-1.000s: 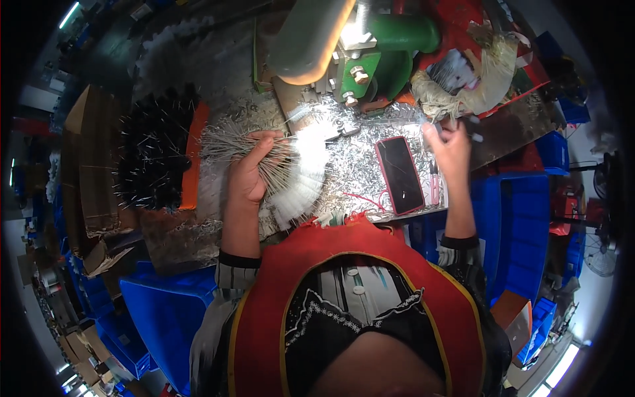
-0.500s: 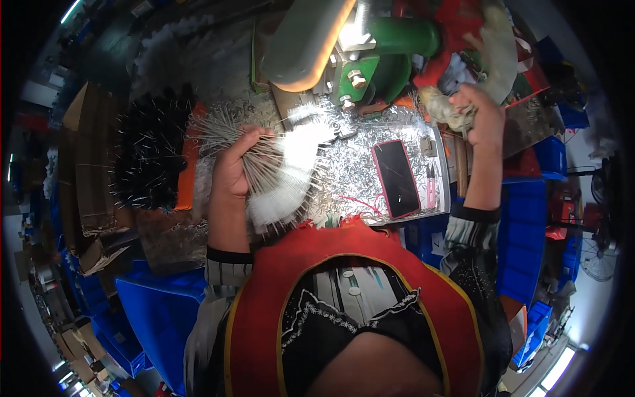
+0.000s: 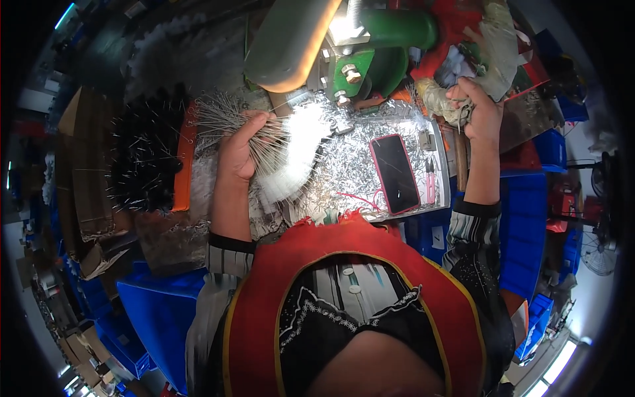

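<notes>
My left hand (image 3: 237,155) is closed around a fanned bundle of thin wire brushes (image 3: 284,182). Their bare metal stems spread to the upper left, and their white bristle ends point to the lower right, washed out by bright light. At the right, my right hand (image 3: 485,112) grips a crumpled, pale yellowish cloth or glove (image 3: 435,99), with its fingers curled in. Left of the bundle lies a mass of black-bristled wire brushes (image 3: 145,155) beside an orange strip (image 3: 185,162).
A green machine (image 3: 377,59) with bolts and a lit lamp (image 3: 288,49) stands at the top centre. A tray of metal clippings (image 3: 344,159) holds a red-cased phone (image 3: 395,173) and pink-handled snips (image 3: 430,185). Blue bins (image 3: 159,311) and a cardboard box (image 3: 89,172) flank the bench.
The brush bundle has risen a little, away from my apron. My right hand stays at the right, its fingers more tightly curled on the cloth. The whole view has shifted slightly.
</notes>
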Action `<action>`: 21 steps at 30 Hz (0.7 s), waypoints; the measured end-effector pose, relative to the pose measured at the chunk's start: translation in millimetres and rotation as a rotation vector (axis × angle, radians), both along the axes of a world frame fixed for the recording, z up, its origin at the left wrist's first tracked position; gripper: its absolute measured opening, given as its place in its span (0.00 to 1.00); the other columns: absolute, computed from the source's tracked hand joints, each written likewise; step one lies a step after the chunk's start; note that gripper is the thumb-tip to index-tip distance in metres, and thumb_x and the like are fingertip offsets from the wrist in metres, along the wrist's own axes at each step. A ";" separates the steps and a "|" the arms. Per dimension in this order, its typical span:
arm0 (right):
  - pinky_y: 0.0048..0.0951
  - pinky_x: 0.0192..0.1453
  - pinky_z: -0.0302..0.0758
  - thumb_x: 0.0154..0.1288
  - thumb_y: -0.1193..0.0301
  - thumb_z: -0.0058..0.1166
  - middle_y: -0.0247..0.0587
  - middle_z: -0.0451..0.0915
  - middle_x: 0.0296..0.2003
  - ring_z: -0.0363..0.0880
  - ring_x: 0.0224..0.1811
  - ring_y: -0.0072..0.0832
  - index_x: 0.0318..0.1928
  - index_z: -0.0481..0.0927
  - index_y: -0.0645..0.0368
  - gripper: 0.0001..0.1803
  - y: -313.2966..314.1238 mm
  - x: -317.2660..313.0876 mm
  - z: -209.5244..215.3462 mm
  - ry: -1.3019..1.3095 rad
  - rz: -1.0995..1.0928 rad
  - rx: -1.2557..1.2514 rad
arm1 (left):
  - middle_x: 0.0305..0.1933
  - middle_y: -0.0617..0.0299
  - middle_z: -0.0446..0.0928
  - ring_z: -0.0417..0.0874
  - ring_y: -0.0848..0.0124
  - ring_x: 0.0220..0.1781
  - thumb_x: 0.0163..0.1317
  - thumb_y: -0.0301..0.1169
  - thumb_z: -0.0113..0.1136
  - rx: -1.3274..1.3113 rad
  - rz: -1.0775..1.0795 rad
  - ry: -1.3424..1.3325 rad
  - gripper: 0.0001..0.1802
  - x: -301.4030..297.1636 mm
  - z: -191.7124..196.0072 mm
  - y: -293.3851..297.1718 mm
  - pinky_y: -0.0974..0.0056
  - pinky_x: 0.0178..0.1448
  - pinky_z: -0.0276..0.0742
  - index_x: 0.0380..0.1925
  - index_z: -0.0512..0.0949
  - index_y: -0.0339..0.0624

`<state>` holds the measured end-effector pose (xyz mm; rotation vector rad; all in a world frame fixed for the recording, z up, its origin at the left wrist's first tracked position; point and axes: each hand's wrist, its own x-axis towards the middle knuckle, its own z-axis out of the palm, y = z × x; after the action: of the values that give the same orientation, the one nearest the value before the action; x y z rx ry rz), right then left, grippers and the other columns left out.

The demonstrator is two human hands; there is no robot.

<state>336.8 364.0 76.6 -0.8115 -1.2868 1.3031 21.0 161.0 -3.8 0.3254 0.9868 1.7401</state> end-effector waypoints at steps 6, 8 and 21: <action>0.29 0.24 0.68 0.51 0.78 0.52 0.42 0.68 0.13 0.70 0.16 0.30 0.19 0.72 0.67 0.07 -5.9 -3.9 23.4 -0.084 -0.011 0.011 | 0.32 0.55 0.78 0.80 0.69 0.32 0.53 0.20 0.57 0.004 -0.006 -0.022 0.04 -0.8 0.7 2.4 0.67 0.35 0.79 0.30 0.75 0.36; 0.28 0.24 0.68 0.51 0.77 0.53 0.40 0.68 0.13 0.69 0.15 0.29 0.19 0.72 0.66 0.08 -8.5 -7.9 35.3 -0.135 -0.051 -0.063 | 0.32 0.55 0.78 0.80 0.68 0.32 0.53 0.20 0.57 -0.004 0.002 -0.017 0.04 -1.0 0.6 1.8 0.66 0.36 0.80 0.30 0.75 0.36; 0.29 0.28 0.71 0.50 0.79 0.52 0.43 0.71 0.15 0.70 0.16 0.29 0.23 0.73 0.67 0.04 1.8 -12.2 -16.6 0.012 -0.063 0.093 | 0.34 0.56 0.77 0.79 0.68 0.36 0.56 0.22 0.55 0.079 -0.031 -0.232 0.03 -3.7 -11.4 -0.3 0.63 0.42 0.79 0.31 0.73 0.39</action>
<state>324.6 365.8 60.0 -0.7714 -1.2923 1.1880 17.2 160.8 -15.2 0.1833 0.7440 1.7468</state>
